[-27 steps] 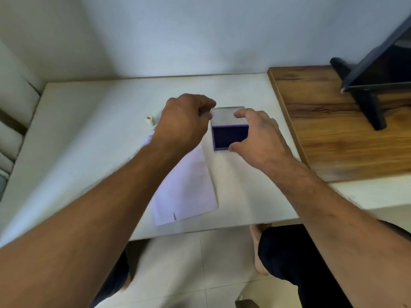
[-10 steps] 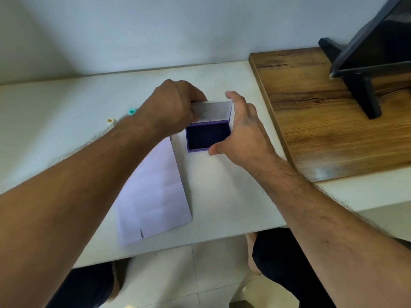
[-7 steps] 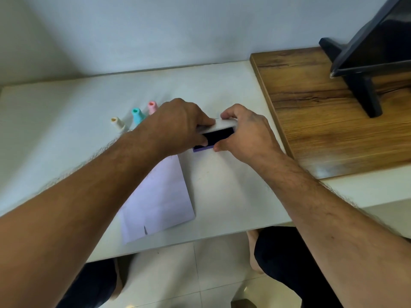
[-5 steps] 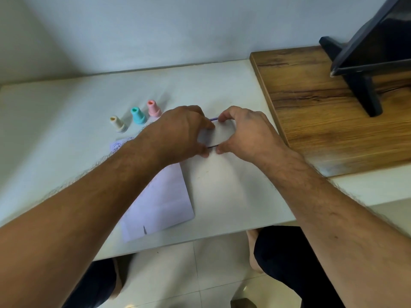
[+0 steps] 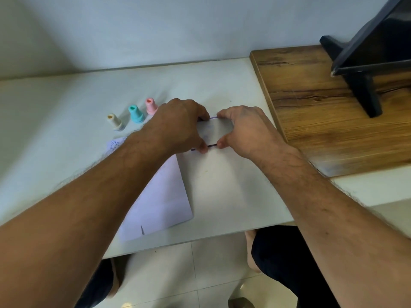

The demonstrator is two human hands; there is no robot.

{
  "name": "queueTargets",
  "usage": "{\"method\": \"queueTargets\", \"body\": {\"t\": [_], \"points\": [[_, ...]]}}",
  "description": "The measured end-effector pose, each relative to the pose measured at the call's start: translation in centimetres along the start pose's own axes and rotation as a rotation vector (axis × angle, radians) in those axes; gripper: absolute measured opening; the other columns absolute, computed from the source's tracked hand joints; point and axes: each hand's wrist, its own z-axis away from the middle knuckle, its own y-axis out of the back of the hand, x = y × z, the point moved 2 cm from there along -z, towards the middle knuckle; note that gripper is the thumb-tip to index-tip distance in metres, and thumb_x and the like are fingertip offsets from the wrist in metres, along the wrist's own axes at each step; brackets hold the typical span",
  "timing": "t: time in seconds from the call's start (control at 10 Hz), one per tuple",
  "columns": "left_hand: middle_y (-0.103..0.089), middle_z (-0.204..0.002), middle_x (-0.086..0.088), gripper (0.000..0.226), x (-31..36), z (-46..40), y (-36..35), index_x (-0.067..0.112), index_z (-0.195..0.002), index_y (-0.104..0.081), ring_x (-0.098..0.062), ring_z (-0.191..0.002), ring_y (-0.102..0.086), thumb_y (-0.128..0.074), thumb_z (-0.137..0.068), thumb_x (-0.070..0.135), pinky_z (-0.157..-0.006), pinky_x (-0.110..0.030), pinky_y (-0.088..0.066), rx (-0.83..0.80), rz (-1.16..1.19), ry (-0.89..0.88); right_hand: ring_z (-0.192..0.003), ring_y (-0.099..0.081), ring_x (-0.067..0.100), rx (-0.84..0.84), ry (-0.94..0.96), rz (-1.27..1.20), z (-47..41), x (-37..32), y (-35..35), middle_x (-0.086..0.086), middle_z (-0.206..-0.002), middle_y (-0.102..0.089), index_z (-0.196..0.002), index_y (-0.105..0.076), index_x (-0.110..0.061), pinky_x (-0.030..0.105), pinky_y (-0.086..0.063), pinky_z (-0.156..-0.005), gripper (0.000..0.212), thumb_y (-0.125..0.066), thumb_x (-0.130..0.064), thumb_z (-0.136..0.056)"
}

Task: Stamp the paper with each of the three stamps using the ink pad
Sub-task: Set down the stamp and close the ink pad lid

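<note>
Three stamps are standing in a row on the table point(image 5: 66, 103), cream point(image 5: 115, 122), teal point(image 5: 135, 114), pink point(image 5: 151, 106), just beyond the paper point(image 5: 162, 196), which is lying under my left forearm with a round print showing at its far corner. My left hand point(image 5: 180, 125) and right hand point(image 5: 246, 130) are pinching the ink pad point(image 5: 214, 132) from either side, lid down, flat on the table right of the paper. A wooden board point(image 5: 322, 112) is lying to the right.

The person is showing 2 bare, sleeveless forearms with sparse hair, is wearing no rings or watch on the hands, and is wearing dark trousers point(image 5: 287, 263) with bare feet.
</note>
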Motion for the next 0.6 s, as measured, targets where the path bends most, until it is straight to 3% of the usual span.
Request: {"method": "queueTargets", "body": {"t": [0.2,0.3,0.4,0.5,0.6], "points": [[-0.060,-0.132,-0.002,0.076,0.9,0.2,1.1,0.021,-0.136,-0.053,-0.023,-0.121,-0.054,-0.083,-0.069,0.039,-0.103,-0.035,-0.043,-0.038,0.016,0.014,-0.118,-0.054,0.020,-0.017,-0.087,-0.121,0.0,-0.2,0.4,0.002,-0.131,-0.059,-0.134,-0.056,-0.024,0.025,-0.044,-0.090,0.079,-0.090,-0.021,-0.062],[-0.061,-0.133,0.001,0.069,1.1,1.2,4.6,0.022,-0.134,-0.056,-0.017,-0.121,-0.057,-0.080,-0.072,0.043,-0.103,-0.031,-0.042,0.146,0.182,0.026,-0.126,-0.049,0.020,-0.021,-0.095,-0.195,0.2,-0.2,0.7,0.003,-0.141,-0.052,-0.140,-0.048,-0.021,0.025,-0.042,-0.094,0.092,-0.092,-0.023,-0.059],[-0.063,-0.130,0.001,0.056,-0.7,4.2,7.8,0.022,-0.132,-0.058,-0.017,-0.123,-0.057,-0.062,-0.085,0.053,-0.104,-0.029,-0.041,0.320,0.204,0.056,-0.137,-0.037,0.021,0.078,-0.078,-0.273,1.3,-0.9,1.9,0.005,-0.152,-0.039,-0.147,-0.035,-0.018,0.026,-0.033,-0.106,0.097,-0.086,-0.039,-0.067],[-0.044,-0.149,-0.009,0.064,-3.8,8.1,10.0,0.015,-0.144,-0.044,-0.024,-0.142,-0.034,-0.047,-0.093,0.054,-0.116,-0.034,-0.024,0.373,0.031,0.072,-0.148,-0.015,0.027,0.110,-0.029,-0.244,2.3,-3.1,3.0,0.007,-0.161,-0.021,-0.151,-0.024,-0.015,0.038,-0.015,-0.120,0.094,-0.065,-0.060,-0.080],[-0.012,-0.162,-0.009,0.085,-6.7,12.2,12.3,0.012,-0.153,-0.018,-0.022,-0.150,-0.004,-0.030,-0.088,0.066,-0.120,-0.034,-0.004,0.303,-0.089,0.201,-0.149,0.004,0.033,0.045,0.046,-0.108,3.7,-7.3,4.4,0.007,-0.163,-0.008,-0.154,-0.012,-0.011,0.044,-0.006,-0.121,0.093,-0.045,-0.068,-0.087]]}}
